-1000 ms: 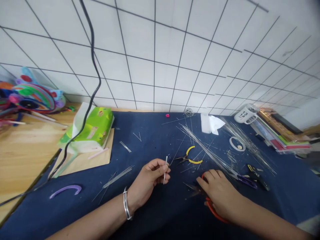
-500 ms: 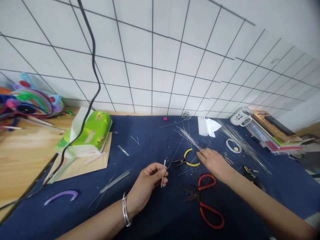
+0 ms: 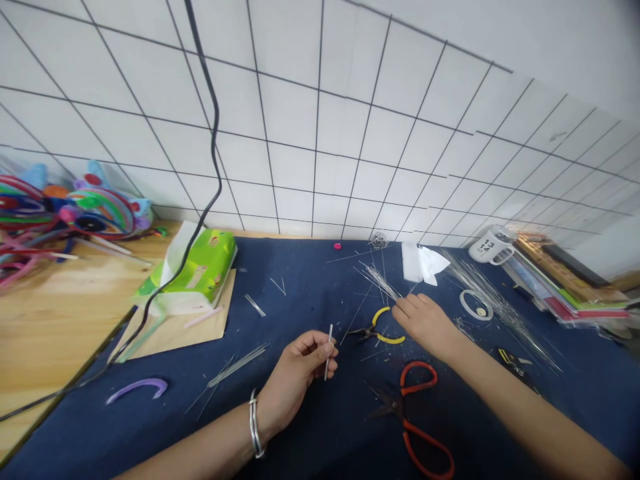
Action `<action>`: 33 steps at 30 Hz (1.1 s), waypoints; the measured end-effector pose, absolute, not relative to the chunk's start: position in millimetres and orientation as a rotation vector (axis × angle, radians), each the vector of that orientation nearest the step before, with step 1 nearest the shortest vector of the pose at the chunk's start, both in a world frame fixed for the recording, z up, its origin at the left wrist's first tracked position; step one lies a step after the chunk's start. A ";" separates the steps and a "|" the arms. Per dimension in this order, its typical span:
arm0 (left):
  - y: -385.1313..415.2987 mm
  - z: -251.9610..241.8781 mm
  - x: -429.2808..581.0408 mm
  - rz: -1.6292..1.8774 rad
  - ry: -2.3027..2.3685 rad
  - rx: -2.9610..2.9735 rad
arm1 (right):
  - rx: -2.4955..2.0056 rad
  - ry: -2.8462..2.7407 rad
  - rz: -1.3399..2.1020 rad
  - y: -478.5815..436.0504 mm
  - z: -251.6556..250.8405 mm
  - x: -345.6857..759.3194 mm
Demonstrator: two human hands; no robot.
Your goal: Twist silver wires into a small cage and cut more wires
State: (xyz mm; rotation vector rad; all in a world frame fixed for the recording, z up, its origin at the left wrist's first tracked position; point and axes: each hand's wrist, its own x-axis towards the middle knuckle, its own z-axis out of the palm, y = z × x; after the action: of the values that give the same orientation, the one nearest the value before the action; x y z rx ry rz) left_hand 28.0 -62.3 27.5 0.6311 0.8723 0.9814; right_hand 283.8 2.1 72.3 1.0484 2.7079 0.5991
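Observation:
My left hand (image 3: 303, 363), with a silver bangle at the wrist, pinches a short silver length of wire (image 3: 329, 353) upright between thumb and fingers. I cannot tell whether it is one piece or several together. My right hand (image 3: 425, 323) is closed at the near end of a loose bundle of thin metal wires (image 3: 379, 279); its fingertips are partly hidden. Just below that bundle lie yellow-handled pliers (image 3: 383, 328). Between my forearms rest red-handled scissors (image 3: 406, 407), blades spread. Cut wires (image 3: 237, 365) lie to the left of my left hand.
A green tissue pack (image 3: 207, 267) lies on brown paper at the left, near a purple curved strip (image 3: 137, 387). A black cable (image 3: 216, 133) hangs across the view. Farther right are long wires (image 3: 500, 307), a tape roll (image 3: 475, 305), a mug (image 3: 491, 245) and stacked books (image 3: 565, 283).
The view has turned slightly left and up, so the table things appear farther right and lower. Both hands keep nearly the same pose.

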 end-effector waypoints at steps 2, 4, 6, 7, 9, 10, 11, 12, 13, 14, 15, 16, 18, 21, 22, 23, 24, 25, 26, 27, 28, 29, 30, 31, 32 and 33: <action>-64.0 26.9 28.4 1.009 0.886 0.642 | 0.962 2.756 0.603 8.1 70.9 267.0; -66.4 26.5 28.1 1.036 0.899 0.651 | 0.845 2.809 0.582 15.2 64.1 250.2; -69.0 26.3 26.9 1.048 0.908 0.646 | 0.750 2.845 0.559 22.4 55.0 236.9; -70.0 26.2 26.0 1.051 0.910 0.639 | 0.724 2.853 0.553 25.8 50.7 232.4; -71.1 25.8 24.2 1.061 0.910 0.621 | 0.717 2.851 0.552 32.0 43.8 227.9; -71.2 25.5 23.3 1.067 0.909 0.612 | 0.733 2.845 0.550 34.5 41.4 227.5; -70.8 25.1 22.6 1.070 0.907 0.606 | 0.760 2.839 0.545 36.5 39.7 228.2; -70.3 24.6 22.0 1.069 0.903 0.601 | 0.791 2.834 0.540 38.1 38.5 229.4; -69.6 24.1 21.5 1.064 0.898 0.598 | 0.824 2.829 0.533 39.1 37.6 231.0; -68.8 23.4 21.1 1.058 0.893 0.595 | 0.851 2.826 0.528 39.8 36.8 232.5; -68.2 22.7 20.9 1.053 0.887 0.596 | 0.867 2.824 0.524 40.2 36.0 233.8; -67.6 22.0 20.7 1.050 0.881 0.596 | 0.868 2.823 0.519 40.7 35.1 234.7; -67.1 20.4 20.4 1.046 0.870 0.598 | 0.832 2.827 0.510 42.1 33.4 235.3; -66.9 18.1 19.7 1.045 0.862 0.590 | 0.730 2.843 0.510 46.4 32.4 233.7; -66.9 17.4 19.4 1.045 0.860 0.584 | 0.688 2.847 0.514 48.2 32.8 232.7; -66.8 16.6 19.0 1.045 0.856 0.577 | 0.646 2.851 0.520 50.2 33.5 231.5; -66.6 15.9 18.7 1.045 0.851 0.570 | 0.603 2.853 0.527 52.2 34.4 230.2; -66.4 15.1 18.3 1.045 0.845 0.565 | 0.563 2.855 0.535 54.1 35.4 228.7; -66.2 14.4 18.0 1.045 0.840 0.563 | 0.527 2.855 0.544 56.1 36.4 227.1; -65.9 13.8 17.7 1.047 0.838 0.563 | 0.495 2.854 0.553 58.0 37.4 225.4; -65.7 13.4 17.4 1.048 0.838 0.567 | 0.464 2.851 0.558 59.8 38.4 223.5; -65.5 13.3 17.1 1.047 0.838 0.573 | 0.435 2.846 0.562 61.4 39.6 221.7; -65.2 13.5 16.8 1.047 0.841 0.582 | 0.406 2.840 0.562 62.7 40.9 219.7; -65.0 13.9 16.4 1.047 0.843 0.591 | 0.382 2.838 0.563 63.3 42.5 217.8; -64.7 14.6 16.0 1.049 0.847 0.600 | 0.367 2.840 0.567 63.2 44.6 215.8; -64.2 15.5 15.4 1.053 0.852 0.608 | 0.357 2.849 0.573 62.0 47.2 213.8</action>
State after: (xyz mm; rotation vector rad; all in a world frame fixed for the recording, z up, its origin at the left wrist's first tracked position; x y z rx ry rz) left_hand 15.4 -64.2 15.5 0.6077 0.8524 1.0533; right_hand 213.8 62.0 47.2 0.3574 2.8486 0.5730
